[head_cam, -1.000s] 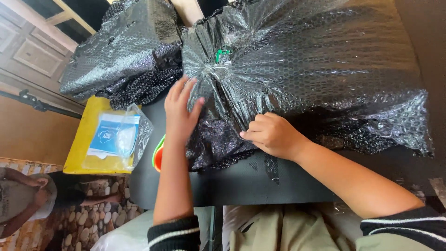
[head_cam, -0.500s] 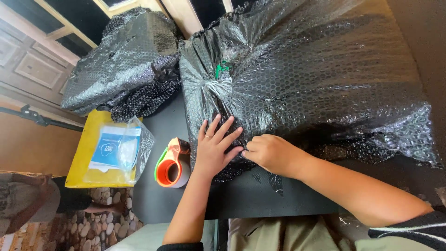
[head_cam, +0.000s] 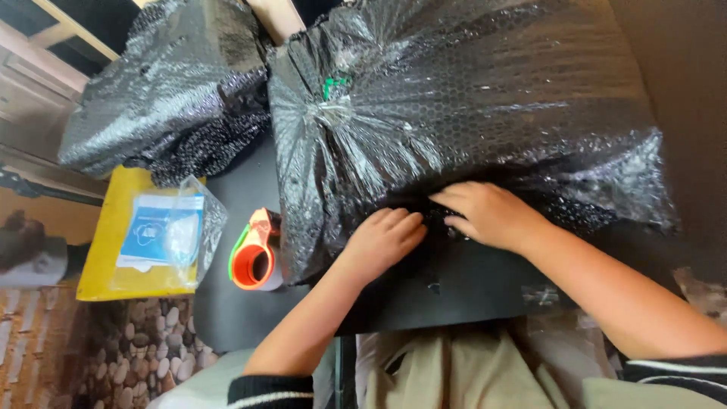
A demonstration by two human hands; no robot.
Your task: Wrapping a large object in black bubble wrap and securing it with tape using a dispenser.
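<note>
Two bare forearms, left hand [head_cam: 382, 241] and right hand [head_cam: 488, 214] ungloved, no rings or watch visible. Dark sleeves pushed up to elbows, thin white stripes at cuffs: left sleeve [head_cam: 270, 391], right sleeve [head_cam: 675, 374]. Khaki-beige trousers [head_cam: 447, 371] at bottom edge of view.

Big wrapped parcel [head_cam: 469, 129] lies across the table [head_cam: 242, 303], filling its far and right part. Second wrapped bundle [head_cam: 166, 91] at the far left corner, touching the parcel's left side. Tape dispenser [head_cam: 256, 254] on the table by the left edge, just beside the parcel. Left hand [head_cam: 386, 238] and right hand [head_cam: 492, 212] rest side by side on the parcel's near edge. Flat packet [head_cam: 163, 231] on a board [head_cam: 106, 265] off the table's left edge.
</note>
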